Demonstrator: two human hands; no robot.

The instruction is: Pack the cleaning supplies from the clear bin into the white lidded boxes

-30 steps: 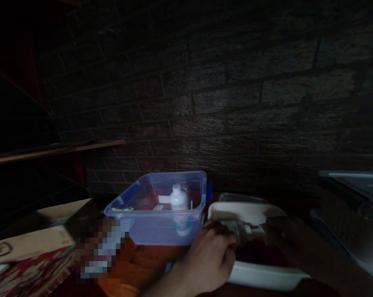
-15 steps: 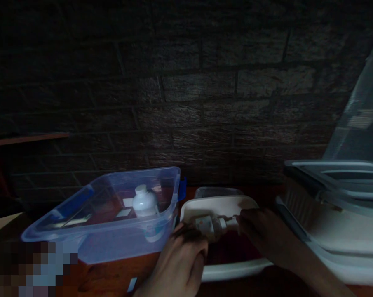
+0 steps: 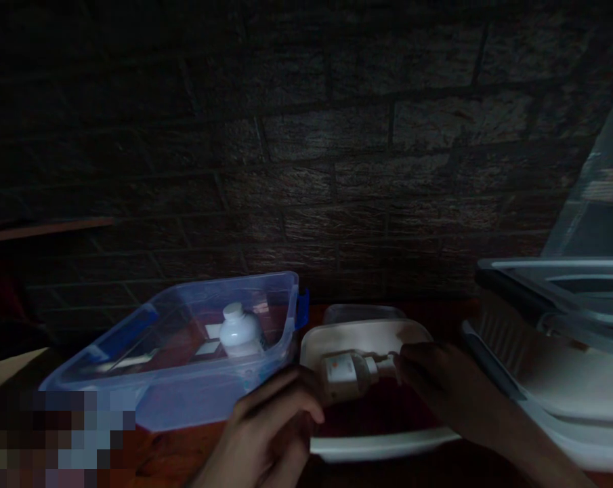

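Observation:
A clear pump bottle [image 3: 345, 376] with a white label and white pump lies on its side over the white tub [image 3: 367, 444], its pump pointing right. My right hand [image 3: 438, 379] has its fingers closed at the pump end. Left of the bottle, my left hand [image 3: 276, 420] is at the tub's near left rim, fingers loosely curved and apart, with nothing seen in it. Dark red shows on the tub's inside.
On the left stands a clear bluish plastic box [image 3: 184, 400] with blue latches, holding a white capped bottle [image 3: 240, 332] and small pale pieces. A white lidded container [image 3: 580, 366] stands on the right. Behind everything rises a dark brick wall [image 3: 306, 169].
My left hand has come off the bottle's base and moved down and left, uncovering the label. My right hand stays at the pump. The view has shifted slightly.

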